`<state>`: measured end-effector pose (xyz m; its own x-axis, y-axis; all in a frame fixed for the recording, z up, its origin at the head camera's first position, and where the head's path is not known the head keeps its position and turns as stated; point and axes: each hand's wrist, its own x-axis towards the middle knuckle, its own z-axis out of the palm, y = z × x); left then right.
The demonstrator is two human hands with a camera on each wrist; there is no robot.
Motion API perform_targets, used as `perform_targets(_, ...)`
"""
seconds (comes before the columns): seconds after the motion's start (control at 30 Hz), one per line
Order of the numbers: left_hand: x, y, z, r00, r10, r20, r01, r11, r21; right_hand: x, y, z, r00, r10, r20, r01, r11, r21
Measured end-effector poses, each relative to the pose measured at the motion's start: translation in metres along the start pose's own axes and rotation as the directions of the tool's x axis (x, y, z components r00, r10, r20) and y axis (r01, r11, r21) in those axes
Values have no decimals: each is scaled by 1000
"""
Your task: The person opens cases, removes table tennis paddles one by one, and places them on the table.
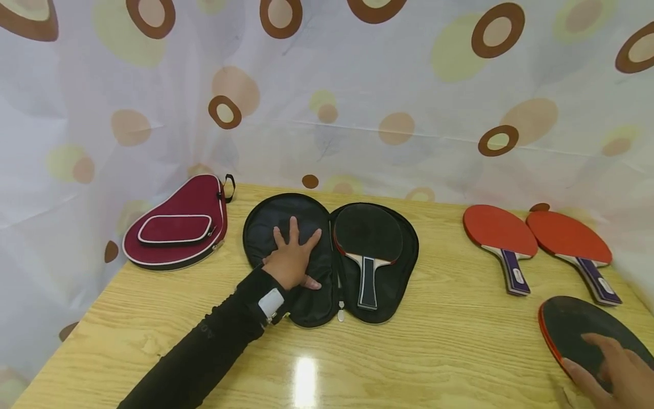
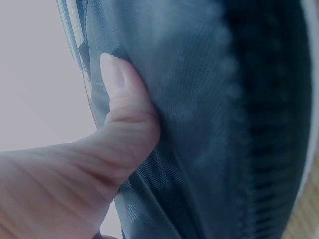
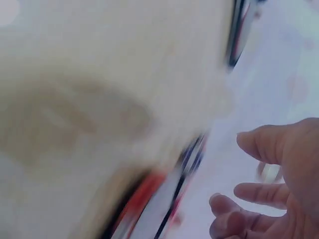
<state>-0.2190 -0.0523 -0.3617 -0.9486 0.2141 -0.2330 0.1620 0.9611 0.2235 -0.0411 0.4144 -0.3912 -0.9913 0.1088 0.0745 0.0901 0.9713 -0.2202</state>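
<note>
An unzipped black paddle case [image 1: 401,295] lies spread in two halves on the table. On its left half rests my left hand [image 1: 291,261], fingers spread wide; the left wrist view shows the thumb [image 2: 127,94] against the black lining [image 2: 189,99]. In the right half lies a table tennis paddle [image 1: 369,233], black face up, handle toward me. At the lower right my right hand [image 1: 620,366] hovers over a black-faced paddle [image 1: 587,324] with a red underside. Its fingers [image 3: 264,194] are loosely bent with nothing between them in the right wrist view.
A closed maroon paddle case [image 1: 174,204] with a small front pocket lies at the back left. Two red-faced paddles [image 1: 501,230] [image 1: 569,238] lie at the back right, handles toward me. A patterned white curtain [image 1: 327,102] hangs behind the wooden table [image 1: 434,352].
</note>
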Motion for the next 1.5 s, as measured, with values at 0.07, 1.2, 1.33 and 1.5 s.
perform_targets(0.07,0,-1,0,1000,-1,5,1,1000,-1,13,-35,-10,991,-67,117,66,998,10)
perform_targets(1.2,1,-2,1,1000,-16,-9,16,1000,-13,114,-288,59,963,-164,213,118,970,214)
perform_targets(1.33,1,-2,2,1000,-14,-4,14,1000,-11,115,-287,59,969,-154,195,110,969,220)
perform_targets(1.5,0,-1,1,1000,-6,-8,6,1000,-14,113,-281,53,975,-153,159,108,959,263)
